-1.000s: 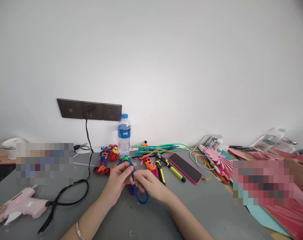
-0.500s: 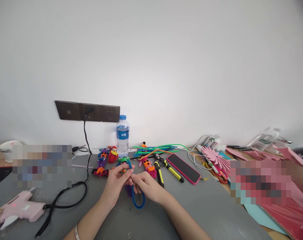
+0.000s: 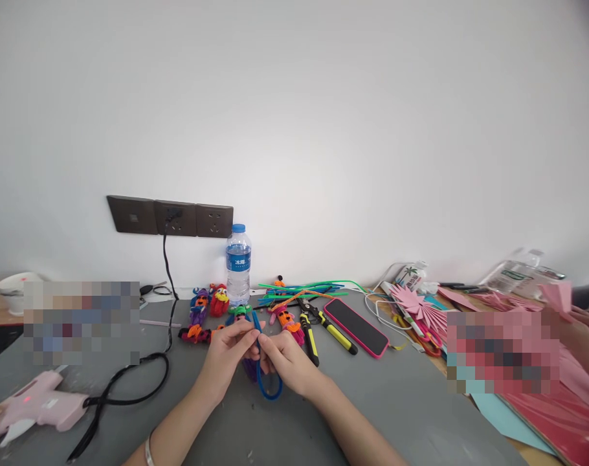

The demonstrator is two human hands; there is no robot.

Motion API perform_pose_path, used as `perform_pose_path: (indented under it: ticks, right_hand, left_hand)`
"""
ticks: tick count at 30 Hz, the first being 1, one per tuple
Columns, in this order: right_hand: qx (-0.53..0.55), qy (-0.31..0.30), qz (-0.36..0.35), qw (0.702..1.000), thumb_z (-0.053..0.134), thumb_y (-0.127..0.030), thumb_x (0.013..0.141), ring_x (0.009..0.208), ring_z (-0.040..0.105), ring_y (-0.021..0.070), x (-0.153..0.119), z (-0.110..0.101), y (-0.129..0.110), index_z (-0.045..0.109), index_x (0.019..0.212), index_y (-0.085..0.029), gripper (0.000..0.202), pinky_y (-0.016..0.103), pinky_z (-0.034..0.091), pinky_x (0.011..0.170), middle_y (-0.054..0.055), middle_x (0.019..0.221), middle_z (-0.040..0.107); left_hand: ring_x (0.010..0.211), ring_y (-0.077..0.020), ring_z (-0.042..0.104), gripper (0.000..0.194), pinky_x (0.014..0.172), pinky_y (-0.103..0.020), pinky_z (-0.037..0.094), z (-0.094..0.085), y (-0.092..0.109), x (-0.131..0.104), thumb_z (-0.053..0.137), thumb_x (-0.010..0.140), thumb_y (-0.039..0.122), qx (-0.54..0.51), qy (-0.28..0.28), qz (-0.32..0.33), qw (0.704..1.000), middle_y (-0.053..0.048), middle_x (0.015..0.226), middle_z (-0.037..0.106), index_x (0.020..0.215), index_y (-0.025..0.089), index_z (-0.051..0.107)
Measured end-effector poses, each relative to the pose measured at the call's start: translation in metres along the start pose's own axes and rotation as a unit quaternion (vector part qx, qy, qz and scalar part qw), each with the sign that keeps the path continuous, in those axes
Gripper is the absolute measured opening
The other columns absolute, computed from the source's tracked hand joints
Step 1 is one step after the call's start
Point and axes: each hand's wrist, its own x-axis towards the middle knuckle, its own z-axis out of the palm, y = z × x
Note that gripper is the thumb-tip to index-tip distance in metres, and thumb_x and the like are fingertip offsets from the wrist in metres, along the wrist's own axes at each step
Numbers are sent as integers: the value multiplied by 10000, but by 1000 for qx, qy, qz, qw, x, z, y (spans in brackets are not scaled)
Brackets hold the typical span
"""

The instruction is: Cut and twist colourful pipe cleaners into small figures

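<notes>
Head view, places by the water bottle (image 3: 239,268). One blue fuzzy stem (image 3: 270,396): in front of the bottle, bent into a hanging loop, held in both hands. Left hand (image 3: 228,349): thumb and fingertips pinched together on the stem. Right hand (image 3: 288,362): fingertips likewise pinched on it, just beside the left. Green-topped figure (image 3: 240,313): in front of the bottle, partly hidden. Yellow-handled pliers (image 3: 310,340) and pink-cased phone (image 3: 356,327): right of the bottle. Pink glue gun (image 3: 44,401): well left of and nearer than the bottle.
</notes>
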Motion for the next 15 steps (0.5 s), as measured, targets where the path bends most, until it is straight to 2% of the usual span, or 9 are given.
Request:
perform_pose_path:
  ticks: [7, 12, 15]
  right_hand:
    - [-23, -32, -15, 999, 202, -589, 975, 475, 446, 105, -1, -6, -8, 464, 509, -176, 675, 237, 370, 562, 4, 494, 489]
    - [-66, -37, -18, 997, 201, -557, 987, 418, 368, 85, -1, -8, -13, 382, 506, -183, 635, 241, 318, 529, -24, 457, 414]
    - [-77, -45, -14, 996, 223, -523, 995, 409, 349, 81, -2, -8, -14, 368, 511, -182, 609, 241, 303, 527, -30, 451, 404]
  left_hand:
    - [511, -94, 508, 303, 504, -216, 489, -1, -3, -1, 768, 698, 444, -3, -9, 16, 1000, 18, 574, 539, 790, 156, 786]
    - [501, -97, 535, 316, 499, -213, 488, -1, -2, -1, 802, 651, 443, 24, 8, -3, 1000, 3, 599, 583, 698, 137, 741]
    - [482, -88, 537, 332, 483, -193, 466, 0, 1, -1, 803, 651, 447, 41, 2, -13, 999, 23, 566, 553, 649, 141, 675]
